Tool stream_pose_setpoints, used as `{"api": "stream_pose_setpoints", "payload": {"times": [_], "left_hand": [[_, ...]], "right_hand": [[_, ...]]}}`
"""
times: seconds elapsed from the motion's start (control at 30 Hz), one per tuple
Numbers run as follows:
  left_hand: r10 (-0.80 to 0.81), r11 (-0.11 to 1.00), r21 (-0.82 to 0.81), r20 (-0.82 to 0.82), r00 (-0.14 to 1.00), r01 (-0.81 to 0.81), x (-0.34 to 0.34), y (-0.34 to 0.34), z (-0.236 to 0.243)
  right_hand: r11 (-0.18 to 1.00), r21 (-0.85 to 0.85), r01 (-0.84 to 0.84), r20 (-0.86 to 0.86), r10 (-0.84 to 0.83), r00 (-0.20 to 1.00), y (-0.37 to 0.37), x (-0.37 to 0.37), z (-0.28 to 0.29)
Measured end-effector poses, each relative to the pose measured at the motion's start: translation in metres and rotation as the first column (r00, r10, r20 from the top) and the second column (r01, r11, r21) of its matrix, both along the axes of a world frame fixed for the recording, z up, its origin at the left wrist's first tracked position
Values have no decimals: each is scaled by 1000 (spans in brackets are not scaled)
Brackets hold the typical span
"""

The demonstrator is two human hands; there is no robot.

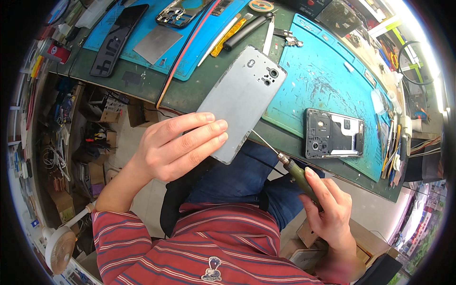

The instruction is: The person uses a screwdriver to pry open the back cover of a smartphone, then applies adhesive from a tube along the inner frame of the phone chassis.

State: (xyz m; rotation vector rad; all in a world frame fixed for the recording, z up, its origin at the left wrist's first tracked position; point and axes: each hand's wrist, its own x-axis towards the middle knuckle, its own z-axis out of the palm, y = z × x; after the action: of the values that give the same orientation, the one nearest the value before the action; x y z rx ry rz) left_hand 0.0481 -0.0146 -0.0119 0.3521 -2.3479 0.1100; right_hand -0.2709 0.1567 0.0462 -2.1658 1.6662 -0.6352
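Observation:
My left hand (183,146) grips a grey phone back cover (240,102) over my lap, fingers across its face and tilted up to the right. Camera holes show near its upper right corner, and dark, rough residue runs along its edges. In my right hand (328,204) is a hand tool with a green handle (303,183) and a thin metal shaft, whose exact kind I cannot make out. Its tip meets or nearly meets the cover's right edge. On the bench right of the cover lies an opened phone (334,134) with its inner frame and camera showing.
Blue work mats (316,80) lie on the dark green bench (178,97). A black phone panel (118,40), a grey square sheet (157,44), a red and black cable (183,52) and a black cylindrical tool (247,32) rest farther back. A small fan (61,249) stands lower left.

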Motion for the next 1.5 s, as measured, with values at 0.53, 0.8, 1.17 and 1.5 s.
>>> {"api": "stream_pose_setpoints", "payload": {"times": [0.53, 0.8, 1.17, 1.5], "left_hand": [[3, 1000, 10, -2, 1000, -3, -1, -1, 0], [2, 1000, 27, 12, 1000, -2, -1, 0, 1], [32, 999, 31, 3, 999, -32, -5, -2, 4], [31, 998, 54, -13, 999, -30, -5, 1, 3]], "right_hand": [[1000, 18, 6, 13, -6, 1000, 1, -1, 3], [995, 94, -38, -3, 38, 999, 4, -3, 8], [707, 509, -491, 801, -597, -30, -9, 12, 7], [715, 503, -486, 826, -563, 26, -7, 19, 3]]}}
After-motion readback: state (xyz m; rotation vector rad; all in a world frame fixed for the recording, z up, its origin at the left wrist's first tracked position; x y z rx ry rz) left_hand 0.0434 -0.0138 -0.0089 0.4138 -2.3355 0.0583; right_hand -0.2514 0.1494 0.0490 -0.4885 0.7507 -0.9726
